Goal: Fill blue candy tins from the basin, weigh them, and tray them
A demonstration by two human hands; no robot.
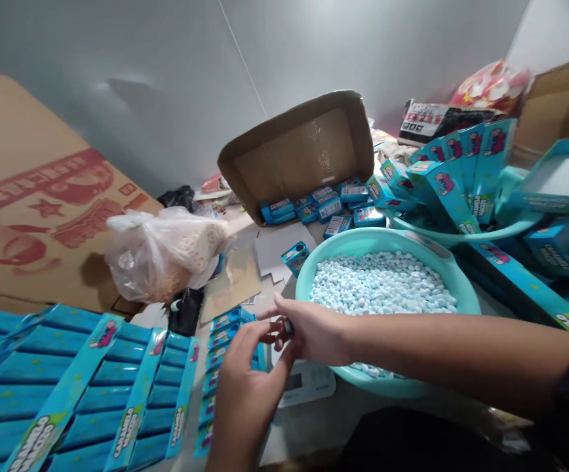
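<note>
My left hand (245, 387) and my right hand (311, 331) meet in front of me, fingers pinched together on a small blue candy box (288, 326) that is mostly hidden between them. Just right of the hands stands a teal basin (309, 272) full of small pale blue candies (380, 285). Under the hands lies a row of little blue boxes (218, 354) beside blue display cartons (78, 400). A white scale (309, 380) sits below the basin's near edge.
An open cardboard box (299, 154) tipped on its side spills small blue boxes (321, 206). A plastic bag (166, 252) lies left of centre, with a printed cardboard carton (29, 196) behind it. Tall blue cartons (466, 170) in another basin crowd the right.
</note>
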